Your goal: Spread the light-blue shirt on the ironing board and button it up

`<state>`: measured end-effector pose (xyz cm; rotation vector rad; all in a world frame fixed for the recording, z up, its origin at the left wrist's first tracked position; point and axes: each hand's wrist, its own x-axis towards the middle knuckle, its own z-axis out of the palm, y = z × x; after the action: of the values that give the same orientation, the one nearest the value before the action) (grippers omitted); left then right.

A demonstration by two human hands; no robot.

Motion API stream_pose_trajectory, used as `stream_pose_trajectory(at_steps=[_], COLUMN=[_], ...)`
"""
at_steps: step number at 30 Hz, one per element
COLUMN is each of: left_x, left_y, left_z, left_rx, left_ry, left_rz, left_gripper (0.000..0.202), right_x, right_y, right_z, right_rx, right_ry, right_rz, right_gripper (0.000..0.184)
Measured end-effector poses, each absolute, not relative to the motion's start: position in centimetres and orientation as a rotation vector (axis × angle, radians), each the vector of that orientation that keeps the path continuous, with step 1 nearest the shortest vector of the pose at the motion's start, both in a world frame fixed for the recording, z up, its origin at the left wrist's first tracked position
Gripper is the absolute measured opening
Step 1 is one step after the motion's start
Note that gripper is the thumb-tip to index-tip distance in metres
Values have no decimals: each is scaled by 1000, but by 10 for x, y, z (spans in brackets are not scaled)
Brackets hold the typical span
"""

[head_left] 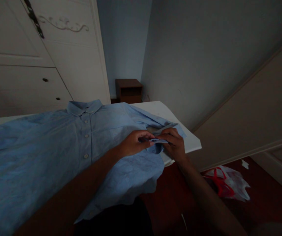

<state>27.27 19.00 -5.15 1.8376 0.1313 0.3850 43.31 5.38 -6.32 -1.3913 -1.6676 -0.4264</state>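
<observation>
A light blue button-up shirt lies spread face up on a white table, collar toward the far side. Its right sleeve runs to the table's right corner. My left hand and my right hand meet there, both pinching the sleeve cuff between their fingers. The shirt's lower edge hangs over the table's near side.
White wardrobe doors and drawers stand behind the table on the left. A small brown cabinet sits in the far corner. A white and red plastic bag lies on the dark red floor at right, near a cream door.
</observation>
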Motion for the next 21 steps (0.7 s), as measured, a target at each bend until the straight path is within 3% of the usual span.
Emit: stream_pose_trajectory(at_steps=[8,21], left_x=[272,271], left_y=[189,184], left_z=[-52,-50], left_rx=[1965,2071], left_ry=[18,-73], left_rz=[624,705], left_gripper=[8,12], right_x=[432,429], right_y=[49,44], right_z=[-65,-69], right_rx=[-1362,-1347], right_ry=[-1711,-1703], right_rz=[-566,-701], right_gripper=[15,29])
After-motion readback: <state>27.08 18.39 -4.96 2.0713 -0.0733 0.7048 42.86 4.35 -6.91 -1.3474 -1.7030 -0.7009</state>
